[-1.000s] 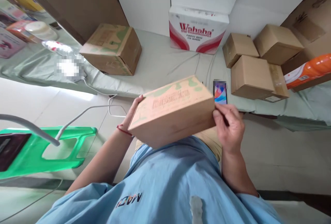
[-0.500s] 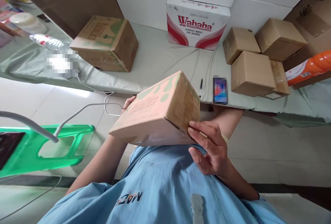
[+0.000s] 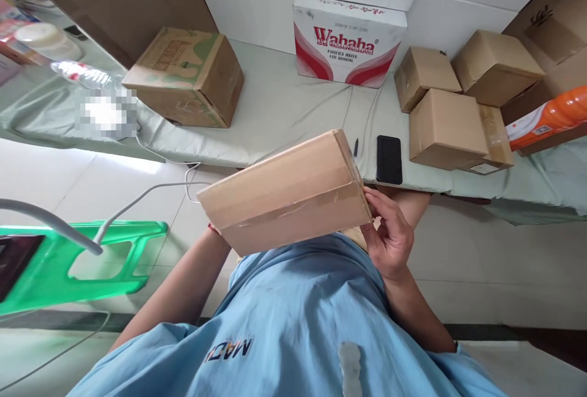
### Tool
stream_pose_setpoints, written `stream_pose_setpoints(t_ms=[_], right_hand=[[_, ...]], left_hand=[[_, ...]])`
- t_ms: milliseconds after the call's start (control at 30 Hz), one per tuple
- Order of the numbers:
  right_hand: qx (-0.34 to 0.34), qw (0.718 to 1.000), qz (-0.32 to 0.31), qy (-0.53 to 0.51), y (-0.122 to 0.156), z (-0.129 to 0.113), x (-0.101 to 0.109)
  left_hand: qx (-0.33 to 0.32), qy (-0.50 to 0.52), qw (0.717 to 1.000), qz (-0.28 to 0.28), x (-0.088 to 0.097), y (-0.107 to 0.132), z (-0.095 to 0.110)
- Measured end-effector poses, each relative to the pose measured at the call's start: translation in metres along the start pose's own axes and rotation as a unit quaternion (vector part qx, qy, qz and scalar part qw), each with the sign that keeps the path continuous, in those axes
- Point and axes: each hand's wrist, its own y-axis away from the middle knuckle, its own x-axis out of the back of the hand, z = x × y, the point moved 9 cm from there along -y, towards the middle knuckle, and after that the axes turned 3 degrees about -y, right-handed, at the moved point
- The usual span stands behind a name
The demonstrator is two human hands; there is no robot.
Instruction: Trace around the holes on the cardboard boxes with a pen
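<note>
a box (image 3: 284, 192) is held before the chest, near the edge of the tabletop (image 3: 275, 109), with its taped seam up and its right end a little higher. the right hand (image 3: 389, 235) clasps that end, fingers curled on the cardboard. the left hand is hidden behind the box, so i cannot tell its grip. a phone (image 3: 389, 159) and pen (image 3: 356, 147) lie on the tabletop just beyond.

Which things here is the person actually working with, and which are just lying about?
In hand: box, gripped by right hand; left hand hidden behind it.
Lying about: phone, pen, Wahaha carton, green stool, small boxes.
</note>
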Motion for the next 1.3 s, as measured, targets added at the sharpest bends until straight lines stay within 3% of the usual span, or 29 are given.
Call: stream_pose_setpoints(t_ms=[167, 367, 567, 767, 933, 1000, 1133, 1300], right_hand=[[-0.044, 0.998, 0.033, 0.034, 0.0, 0.009, 0.008], [-0.108, 0.99, 0.046, 0.075, 0.004, 0.038, 0.01], [-0.222, 0.973, 0.06, 0.015, 0.021, 0.084, 0.007], [-0.272, 0.96, 0.066, -0.024, 0.029, 0.097, -0.001], [-0.316, 0.938, 0.098, -0.103, 0.037, 0.108, -0.003], [-0.322, 0.923, 0.143, -0.154, 0.037, 0.112, 0.005], [-0.355, 0.87, 0.219, -0.264, 0.037, 0.122, 0.018], [-0.392, 0.819, 0.23, -0.35, 0.037, 0.125, 0.018]], left_hand=[[-0.004, -0.009, 0.999, 0.05, 0.012, -0.013, -0.007], [0.024, -0.033, 0.998, 0.04, 0.0, -0.016, -0.009], [0.032, -0.046, 0.998, 0.019, -0.007, -0.012, -0.018], [-0.015, -0.056, 0.998, 0.036, -0.005, -0.019, -0.018], [-0.04, -0.023, 0.999, -0.02, -0.029, -0.011, -0.017], [-0.071, -0.03, 0.997, -0.03, -0.039, 0.0, -0.013], [-0.224, -0.078, 0.971, -0.007, -0.057, 0.034, 0.014], [-0.312, -0.168, 0.935, -0.023, -0.082, 0.068, 0.032]])
